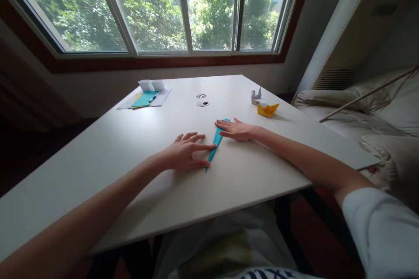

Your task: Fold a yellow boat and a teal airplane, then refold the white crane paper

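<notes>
A long, narrow folded piece of teal paper (215, 142) lies flat on the white table (108, 139), pointing toward me. My left hand (185, 153) lies flat on the table with its fingertips pressing the lower part of the paper. My right hand (236, 130) rests flat on the paper's wider far end, fingers spread. Neither hand lifts the paper.
A yellow folded paper boat (267, 109) and a small grey paper bird (255, 96) sit at the right back. Paper sheets with a teal sheet and pen (145, 98) and white folded pieces (151, 85) lie at the back left. A round cable hole (202, 103) is mid-table. A cushioned seat (376, 109) is at the right.
</notes>
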Demonstrator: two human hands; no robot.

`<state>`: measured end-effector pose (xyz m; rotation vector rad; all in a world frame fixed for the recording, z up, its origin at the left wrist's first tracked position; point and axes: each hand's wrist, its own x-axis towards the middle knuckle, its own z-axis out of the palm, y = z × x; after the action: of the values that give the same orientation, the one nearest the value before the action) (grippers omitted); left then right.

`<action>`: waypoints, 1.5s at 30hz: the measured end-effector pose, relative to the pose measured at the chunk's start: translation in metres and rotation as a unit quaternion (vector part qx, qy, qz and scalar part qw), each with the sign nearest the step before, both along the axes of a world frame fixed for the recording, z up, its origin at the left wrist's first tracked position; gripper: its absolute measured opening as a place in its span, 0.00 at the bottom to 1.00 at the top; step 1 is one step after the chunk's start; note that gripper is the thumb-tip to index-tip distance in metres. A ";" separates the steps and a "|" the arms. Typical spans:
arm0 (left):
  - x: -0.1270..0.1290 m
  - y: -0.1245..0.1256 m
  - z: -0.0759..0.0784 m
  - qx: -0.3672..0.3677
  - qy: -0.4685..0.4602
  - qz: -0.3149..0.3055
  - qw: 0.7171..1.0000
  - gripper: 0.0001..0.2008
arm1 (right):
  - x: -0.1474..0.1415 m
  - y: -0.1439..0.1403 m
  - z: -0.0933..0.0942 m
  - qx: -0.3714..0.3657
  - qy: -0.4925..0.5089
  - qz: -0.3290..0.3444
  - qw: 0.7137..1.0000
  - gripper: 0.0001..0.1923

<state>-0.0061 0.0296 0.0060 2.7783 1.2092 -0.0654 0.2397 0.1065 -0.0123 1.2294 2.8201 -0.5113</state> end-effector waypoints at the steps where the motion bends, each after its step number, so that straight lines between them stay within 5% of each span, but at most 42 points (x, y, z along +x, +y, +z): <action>1: 0.000 0.000 0.001 -0.002 0.001 0.000 1.000 0.30 | 0.001 0.001 0.000 0.002 0.001 0.000 1.000 0.37; 9: -0.021 0.014 0.009 0.004 0.006 0.001 1.000 0.24 | 0.021 -0.006 0.006 0.089 0.010 0.026 0.996 0.31; 16: -0.037 0.033 0.001 0.017 -0.092 -0.006 0.996 0.18 | 0.024 -0.016 0.020 0.153 0.036 0.077 0.985 0.21; 24: -0.039 0.035 -0.004 0.036 -0.158 -0.008 0.987 0.17 | 0.025 -0.022 0.031 0.121 0.108 0.053 0.985 0.27; 27: -0.037 0.034 -0.002 0.023 -0.157 -0.017 0.987 0.15 | 0.026 -0.025 0.034 0.135 0.127 0.056 0.981 0.22; 35: -0.037 0.035 -0.005 0.072 -0.124 0.000 0.990 0.13 | 0.025 -0.018 0.027 0.197 0.062 0.097 0.974 0.13; 45: -0.027 0.036 -0.008 0.024 -0.182 0.022 0.983 0.11 | 0.004 -0.030 0.026 0.247 -0.059 0.067 0.965 0.09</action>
<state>-0.0327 0.0660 -0.0020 2.6406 1.1865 0.4602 0.2433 0.0765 0.0133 1.0583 2.9917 0.2833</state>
